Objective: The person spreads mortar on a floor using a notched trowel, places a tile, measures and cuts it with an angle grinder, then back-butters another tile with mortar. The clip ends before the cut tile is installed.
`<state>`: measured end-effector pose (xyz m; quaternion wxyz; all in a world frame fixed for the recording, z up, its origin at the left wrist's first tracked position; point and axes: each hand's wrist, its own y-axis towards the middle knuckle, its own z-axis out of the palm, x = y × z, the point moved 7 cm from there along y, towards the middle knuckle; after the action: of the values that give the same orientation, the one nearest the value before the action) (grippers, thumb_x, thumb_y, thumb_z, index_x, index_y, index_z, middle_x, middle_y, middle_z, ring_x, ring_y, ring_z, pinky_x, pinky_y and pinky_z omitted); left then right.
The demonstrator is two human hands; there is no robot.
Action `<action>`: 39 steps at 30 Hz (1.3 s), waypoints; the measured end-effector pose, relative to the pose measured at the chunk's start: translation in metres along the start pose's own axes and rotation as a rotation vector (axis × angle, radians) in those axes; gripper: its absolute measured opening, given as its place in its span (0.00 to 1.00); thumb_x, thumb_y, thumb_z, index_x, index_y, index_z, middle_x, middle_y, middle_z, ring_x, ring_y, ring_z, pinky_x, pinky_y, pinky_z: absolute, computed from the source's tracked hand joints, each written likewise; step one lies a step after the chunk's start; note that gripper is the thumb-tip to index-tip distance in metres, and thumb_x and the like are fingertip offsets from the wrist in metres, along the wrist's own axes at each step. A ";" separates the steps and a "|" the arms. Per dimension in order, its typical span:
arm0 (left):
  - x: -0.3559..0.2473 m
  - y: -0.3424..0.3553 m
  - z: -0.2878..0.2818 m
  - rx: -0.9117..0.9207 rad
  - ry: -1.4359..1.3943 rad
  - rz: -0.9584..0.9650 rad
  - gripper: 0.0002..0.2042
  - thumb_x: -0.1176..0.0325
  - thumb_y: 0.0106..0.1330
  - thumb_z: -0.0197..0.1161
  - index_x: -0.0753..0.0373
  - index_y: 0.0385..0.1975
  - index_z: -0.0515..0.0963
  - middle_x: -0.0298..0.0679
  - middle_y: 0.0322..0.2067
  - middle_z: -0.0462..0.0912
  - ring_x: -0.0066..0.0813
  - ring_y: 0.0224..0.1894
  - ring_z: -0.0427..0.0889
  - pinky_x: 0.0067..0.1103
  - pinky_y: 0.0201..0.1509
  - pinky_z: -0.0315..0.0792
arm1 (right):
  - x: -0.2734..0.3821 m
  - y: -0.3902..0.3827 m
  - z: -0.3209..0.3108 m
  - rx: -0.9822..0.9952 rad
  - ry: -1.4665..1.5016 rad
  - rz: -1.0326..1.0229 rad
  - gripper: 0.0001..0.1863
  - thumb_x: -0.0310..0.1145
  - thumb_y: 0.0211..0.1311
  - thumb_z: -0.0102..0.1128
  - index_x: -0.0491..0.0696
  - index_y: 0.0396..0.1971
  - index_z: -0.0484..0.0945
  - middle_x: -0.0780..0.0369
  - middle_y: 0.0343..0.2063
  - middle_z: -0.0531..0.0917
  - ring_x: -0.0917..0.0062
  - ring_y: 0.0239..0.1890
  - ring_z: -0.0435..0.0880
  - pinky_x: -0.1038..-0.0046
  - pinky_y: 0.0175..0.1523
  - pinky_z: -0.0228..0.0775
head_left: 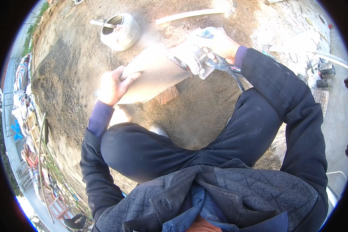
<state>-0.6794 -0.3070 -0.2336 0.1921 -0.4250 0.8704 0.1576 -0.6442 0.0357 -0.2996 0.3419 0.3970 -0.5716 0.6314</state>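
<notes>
My left hand grips the near-left edge of a flat pale tile, thumb on top and fingers out of sight beneath. In my right hand is a handheld power cutter, resting at the tile's right end. Its dark cord trails down toward my right knee. Bright dust blurs the tile's far edge and the cutter, so the blade cannot be made out clearly. Under the tile's near edge shows a reddish brick, on the dirt between my legs.
A dented metal kettle stands beyond the tile on the dirt ground. A pale curved strip lies farther off. At right are dark cylindrical containers and a pale hose. Piled clutter lines the left side.
</notes>
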 end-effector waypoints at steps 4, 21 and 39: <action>0.000 0.000 0.001 0.000 -0.008 -0.005 0.22 0.49 0.67 0.77 0.64 0.28 0.82 0.47 0.18 0.81 0.36 0.19 0.83 0.29 0.28 0.77 | 0.004 -0.004 0.001 0.002 -0.020 -0.008 0.16 0.44 0.75 0.68 0.49 0.52 0.86 0.69 0.21 0.78 0.88 0.14 0.71 0.80 0.18 0.62; -0.007 0.001 0.002 -0.002 0.017 0.025 0.22 0.49 0.67 0.77 0.64 0.28 0.82 0.47 0.17 0.81 0.37 0.18 0.82 0.29 0.28 0.76 | 0.021 -0.019 0.005 0.005 0.018 -0.092 0.14 0.42 0.77 0.66 0.47 0.49 0.86 0.68 0.21 0.79 0.87 0.14 0.72 0.79 0.19 0.65; -0.010 0.000 0.002 -0.007 0.007 0.022 0.22 0.49 0.67 0.77 0.64 0.28 0.81 0.47 0.18 0.80 0.34 0.18 0.80 0.29 0.28 0.75 | 0.032 -0.031 0.004 0.027 0.107 -0.145 0.15 0.37 0.77 0.66 0.49 0.57 0.83 0.67 0.23 0.81 0.87 0.15 0.73 0.80 0.20 0.67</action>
<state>-0.6732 -0.2995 -0.2307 0.1859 -0.4165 0.8752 0.1613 -0.6313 0.0347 -0.2567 0.4111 0.4077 -0.5137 0.6331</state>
